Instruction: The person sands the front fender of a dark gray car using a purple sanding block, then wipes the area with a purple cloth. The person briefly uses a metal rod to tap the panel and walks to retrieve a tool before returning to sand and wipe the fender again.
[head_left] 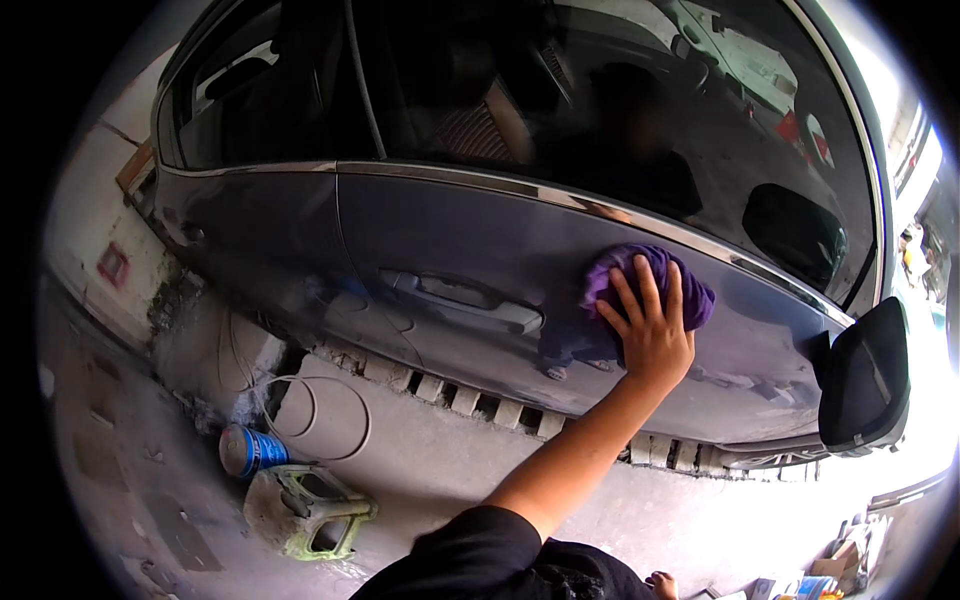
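My left hand (655, 335) presses a bunched purple cloth (699, 297) flat against the car's dark grey front door (480, 235). Its fingers are spread over the cloth, just under the chrome strip (690, 236) at the base of the window. Left of the cloth is the door handle (465, 300). At the lower edge, beside my black shirt, a small bit of my right hand (661, 584) shows; its fingers are mostly cut off, and whether it holds anything cannot be seen.
A black side mirror (866, 378) juts out at the right. On the floor at the lower left stand a blue-and-white bucket (252, 451) and a worn greenish stool (312, 512), near a looped hose (368, 425). Boxes and clutter (835, 568) lie at the lower right.
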